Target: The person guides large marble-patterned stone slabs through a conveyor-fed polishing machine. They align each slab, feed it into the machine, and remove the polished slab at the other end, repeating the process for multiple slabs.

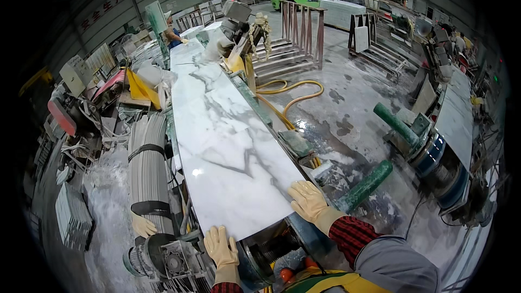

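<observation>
See a long white slab (233, 146) with grey veins, lying glossy face up from eleven o'clock through the centre to just short of six. Could skew or tip if pushed unevenly at the near corners, and could chip along the bare near edge if knocked against the dark machine parts (274, 247) at six. Could also scrape the strapped stack of strips (145, 171), between eight and nine, if swung that way. Find the right hand (310, 202), gloved, at five o'clock on the near right corner, fingers extended over the edge; find the left hand (220, 247), gloved, between six and seven at the near left corner, fingers straight and slightly parted, tips on the top face. Could lose purchase on so smooth a surface, if wet; could pinch fingertips beneath, if lowered suddenly

Cannot see the slab's underside, nor tell one panel from several butted together. Hard to make out: the far end, amid clutter near a co-worker (173, 37) between ten and eleven. Cut off by the lower rim: most of the left forearm. Hidden: any thumb hold under the edge
</observation>
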Demonstrator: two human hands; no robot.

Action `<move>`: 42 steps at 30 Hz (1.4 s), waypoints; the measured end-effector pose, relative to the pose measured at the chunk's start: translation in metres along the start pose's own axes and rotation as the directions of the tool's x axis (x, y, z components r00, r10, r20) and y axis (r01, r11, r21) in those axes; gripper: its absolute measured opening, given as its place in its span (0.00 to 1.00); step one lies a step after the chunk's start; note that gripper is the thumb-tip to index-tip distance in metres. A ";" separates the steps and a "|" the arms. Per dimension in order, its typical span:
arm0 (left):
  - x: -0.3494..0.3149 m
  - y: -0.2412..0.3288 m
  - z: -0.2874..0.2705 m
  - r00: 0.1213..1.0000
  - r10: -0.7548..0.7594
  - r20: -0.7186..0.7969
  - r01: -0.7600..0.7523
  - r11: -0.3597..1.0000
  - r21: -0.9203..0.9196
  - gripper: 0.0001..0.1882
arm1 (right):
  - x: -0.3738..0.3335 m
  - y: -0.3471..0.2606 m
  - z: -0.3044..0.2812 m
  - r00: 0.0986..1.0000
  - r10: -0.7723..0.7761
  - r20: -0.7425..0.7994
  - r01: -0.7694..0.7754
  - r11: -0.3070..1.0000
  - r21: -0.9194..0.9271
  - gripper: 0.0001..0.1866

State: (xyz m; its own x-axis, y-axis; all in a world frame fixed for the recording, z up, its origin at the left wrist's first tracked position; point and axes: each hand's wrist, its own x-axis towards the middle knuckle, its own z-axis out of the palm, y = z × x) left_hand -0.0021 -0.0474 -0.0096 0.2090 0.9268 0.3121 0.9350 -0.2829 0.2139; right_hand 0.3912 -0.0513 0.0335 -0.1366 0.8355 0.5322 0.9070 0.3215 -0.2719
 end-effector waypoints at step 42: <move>-0.024 0.014 -0.014 1.000 0.008 -0.021 -0.008 1.000 -0.001 0.27 | -0.023 -0.007 -0.013 0.998 0.011 0.055 -0.013 0.999 0.032 0.23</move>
State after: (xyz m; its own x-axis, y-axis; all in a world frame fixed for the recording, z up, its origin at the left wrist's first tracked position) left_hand 0.0019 -0.0773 -0.0007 0.2102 0.9191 0.3333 0.9329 -0.2905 0.2128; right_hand 0.3928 -0.0781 0.0335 -0.1485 0.8623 0.4842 0.8955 0.3250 -0.3041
